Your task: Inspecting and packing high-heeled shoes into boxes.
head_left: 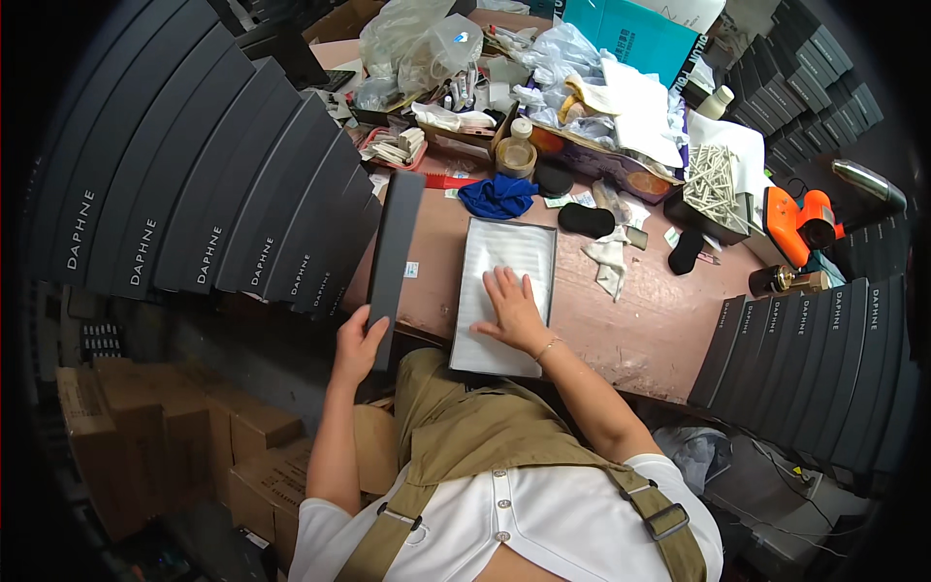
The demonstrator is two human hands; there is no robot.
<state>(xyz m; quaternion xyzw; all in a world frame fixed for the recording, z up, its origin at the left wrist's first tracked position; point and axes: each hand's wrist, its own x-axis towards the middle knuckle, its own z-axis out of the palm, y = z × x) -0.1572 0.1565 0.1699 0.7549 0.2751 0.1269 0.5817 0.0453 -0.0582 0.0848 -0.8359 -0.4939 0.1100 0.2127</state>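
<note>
Head view. My left hand is clamped on the near end of a long dark box lid, fingers wrapped round its edge; the lid stands tilted on its side at the near left edge of the pink worktable, running away from me. My right hand lies flat and open, fingers spread, pressing on the white padded lining of an open flat box. That box sits on the table directly in front of me, just right of the lid, its near end overhanging the table edge above my lap. The two hands are apart, one on each item.

To the left, a fanned row of dark box lids stands stacked on edge; a similar row of dark boxes stands on the right. Beyond the open box lie a crumpled blue cloth, a black oval pad, a roll of tape and a white crumpled cloth. At far right rests an orange power tool, with a bundle of white sticks just left of it. Clear plastic bags are heaped at the far side. Brown cardboard cartons stand on the floor at near left.
</note>
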